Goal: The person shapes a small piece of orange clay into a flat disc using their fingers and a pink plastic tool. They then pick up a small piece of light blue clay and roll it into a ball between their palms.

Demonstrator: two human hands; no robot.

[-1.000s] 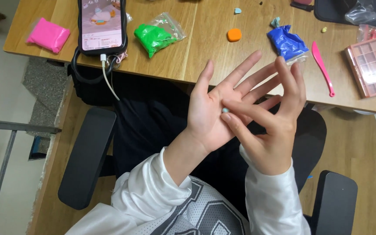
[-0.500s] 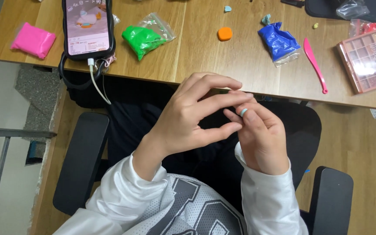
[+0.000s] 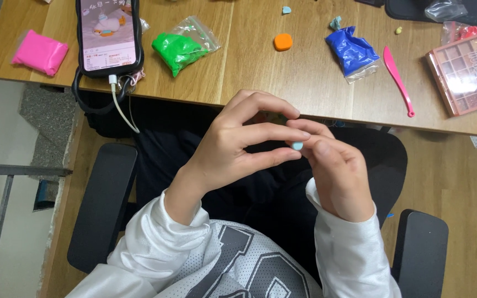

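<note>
Clay bit (image 3: 297,145), pale blue, tiny, looks soft & light, pinched w/ left grip (image 3: 233,149) and right grip (image 3: 335,174) fingertips closed on it, so hold gently by its sides.

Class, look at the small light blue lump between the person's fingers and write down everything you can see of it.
The light blue lump is tiny, rounded and matte, and looks like soft modelling clay. Only a small part shows; the rest is hidden by fingers. It sits between the fingertips of the left hand and the right hand, both touching it, held in the air above the person's lap, just in front of the wooden table's edge. Its full shape cannot be told.
</note>
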